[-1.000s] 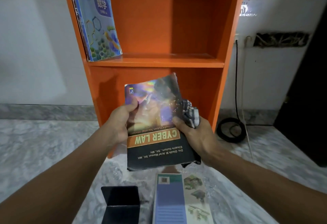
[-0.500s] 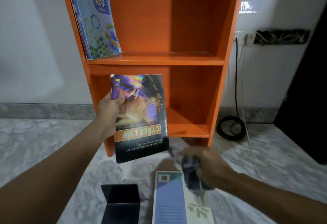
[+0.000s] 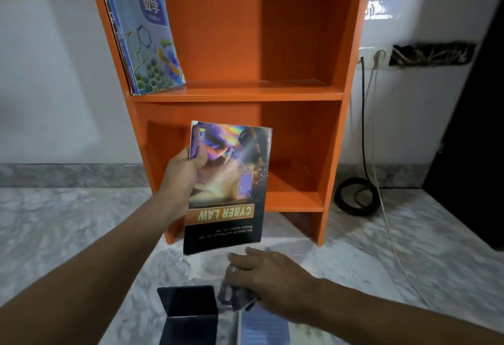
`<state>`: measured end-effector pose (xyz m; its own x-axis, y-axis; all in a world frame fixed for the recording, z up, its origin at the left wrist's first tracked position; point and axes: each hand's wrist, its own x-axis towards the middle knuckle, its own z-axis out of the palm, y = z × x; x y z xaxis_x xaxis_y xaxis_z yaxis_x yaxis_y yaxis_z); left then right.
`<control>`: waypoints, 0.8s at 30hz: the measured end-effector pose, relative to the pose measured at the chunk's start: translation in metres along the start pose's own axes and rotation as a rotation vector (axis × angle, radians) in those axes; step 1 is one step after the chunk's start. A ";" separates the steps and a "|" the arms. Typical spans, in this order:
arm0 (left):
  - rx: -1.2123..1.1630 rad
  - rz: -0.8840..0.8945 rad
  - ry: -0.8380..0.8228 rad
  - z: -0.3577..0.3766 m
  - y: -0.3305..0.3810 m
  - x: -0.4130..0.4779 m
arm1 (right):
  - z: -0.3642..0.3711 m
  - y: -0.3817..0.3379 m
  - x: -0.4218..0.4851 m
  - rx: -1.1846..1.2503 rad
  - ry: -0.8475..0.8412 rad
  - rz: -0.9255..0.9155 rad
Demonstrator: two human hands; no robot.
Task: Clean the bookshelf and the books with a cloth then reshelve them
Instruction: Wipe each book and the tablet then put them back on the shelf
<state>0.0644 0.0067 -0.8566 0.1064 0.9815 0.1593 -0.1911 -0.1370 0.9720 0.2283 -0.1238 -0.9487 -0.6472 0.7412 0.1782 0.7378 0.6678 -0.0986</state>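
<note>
The left hand [image 3: 185, 173] grips the "Cyber Law" book [image 3: 229, 189] by its left edge, upside down, in front of the bookshelf's [image 3: 245, 94] lower compartment. Just below it, the right hand [image 3: 272, 276] lies with its fingers straight over the crumpled cloth [image 3: 234, 297] on the floor [image 3: 54, 235], beside a black bookend [image 3: 188, 306].

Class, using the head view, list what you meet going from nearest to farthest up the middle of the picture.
black bookend → right hand over the cloth → Cyber Law book held in the left hand → orange bookshelf → white wall
</note>
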 end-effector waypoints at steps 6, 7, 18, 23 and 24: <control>-0.022 -0.076 -0.002 -0.010 -0.004 -0.004 | -0.113 0.023 0.040 0.075 0.722 0.220; -0.019 -0.095 -0.016 -0.010 -0.003 -0.005 | -0.134 0.027 0.053 0.057 0.822 0.261; -0.334 -0.209 -0.091 -0.028 0.014 -0.015 | 0.010 -0.003 0.017 -0.064 -0.092 -0.073; -0.323 -0.211 -0.101 -0.030 0.017 -0.015 | -0.073 0.015 0.038 0.147 0.627 0.162; -0.320 -0.200 -0.135 -0.025 0.018 -0.018 | -0.098 0.016 0.052 0.131 0.776 0.229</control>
<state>0.0346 -0.0097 -0.8465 0.2959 0.9551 0.0146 -0.4458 0.1246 0.8864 0.2256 -0.0808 -0.8447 -0.1303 0.6346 0.7618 0.7758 0.5437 -0.3202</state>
